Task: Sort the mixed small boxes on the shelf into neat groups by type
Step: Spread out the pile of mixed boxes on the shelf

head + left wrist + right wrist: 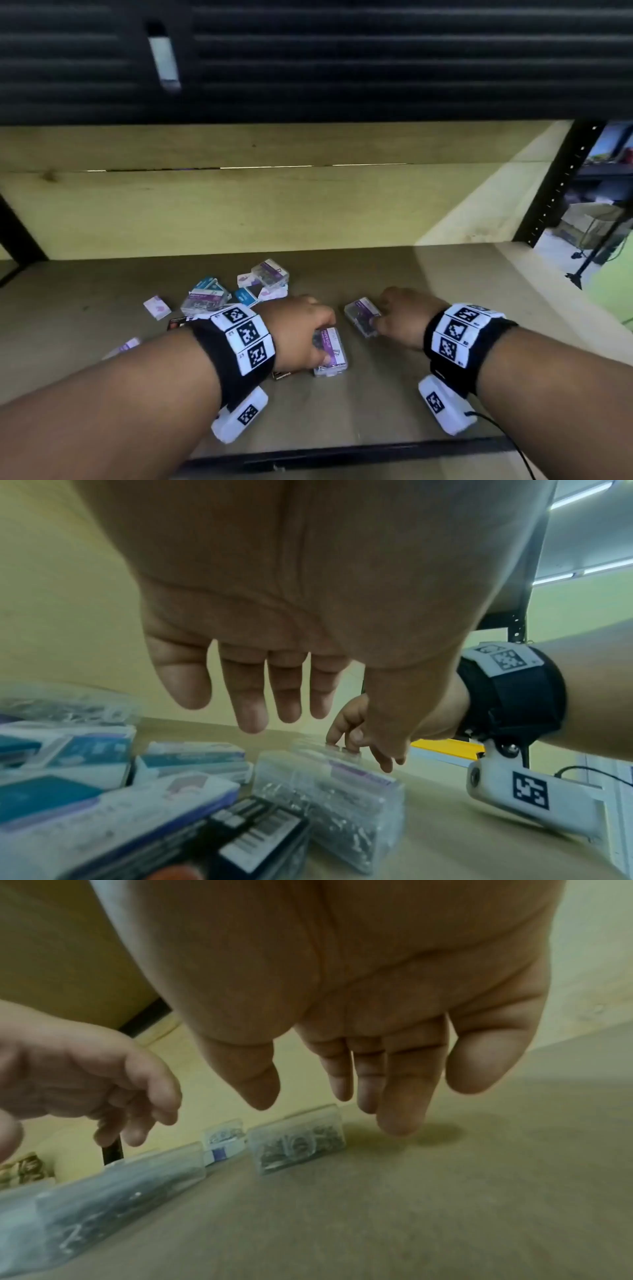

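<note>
Two clear paper-clip boxes with purple labels lie apart from a mixed pile on the wooden shelf (394, 404). My left hand (308, 329) hovers over the nearer clear box (331, 353), fingers straight and holding nothing (267, 696). My right hand (394, 318) is at the farther clear box (362, 316); in the left wrist view its fingertips (337, 739) touch that box's top. In the right wrist view its fingers (400, 1096) hang straight above the shelf behind a clear box (296, 1139). The pile (239, 291) holds teal, purple-white and clear boxes.
A small white-purple box (157, 307) and a black box (178, 322) lie left of the pile; another box (123, 346) peeks out beside my left forearm. A black barcoded box (260, 831) sits under my left wrist. Back boards, a black upright (561, 185) and the front rail (342, 455) bound the shelf.
</note>
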